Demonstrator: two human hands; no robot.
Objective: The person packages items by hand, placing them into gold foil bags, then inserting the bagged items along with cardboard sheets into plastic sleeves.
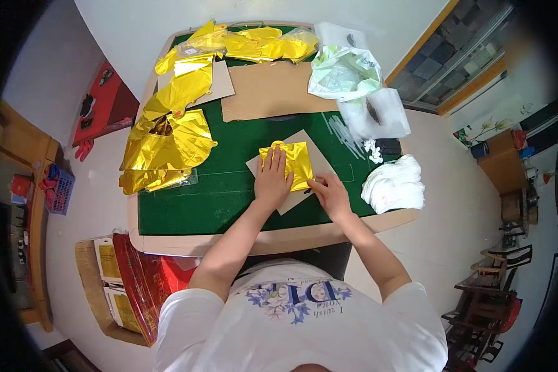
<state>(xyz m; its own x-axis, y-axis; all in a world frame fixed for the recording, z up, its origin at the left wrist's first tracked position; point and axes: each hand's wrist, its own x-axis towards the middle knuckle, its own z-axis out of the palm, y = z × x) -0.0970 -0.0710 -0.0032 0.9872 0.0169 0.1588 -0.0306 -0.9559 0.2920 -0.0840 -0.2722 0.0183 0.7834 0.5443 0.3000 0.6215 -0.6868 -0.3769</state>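
A folded gold foil balloon (301, 162) lies flat on a grey-brown cardboard sheet (320, 162) that sits askew on the green table top. My left hand (271, 183) rests on the foil's left part with its fingers stretched out flat. At the lower right corner of the foil, my right hand (333, 197) has its thumb and fingers drawn together on the edge. A small dark thing shows under the right fingertips, too small to name.
Loose gold foil balloons (170, 139) cover the table's left side, with more (254, 44) along the back. A brown cardboard piece (266, 90) lies behind. At right are plastic bags (345, 73), a white cloth bundle (394, 184) and a black box (389, 146). An open carton (96, 291) stands on the floor.
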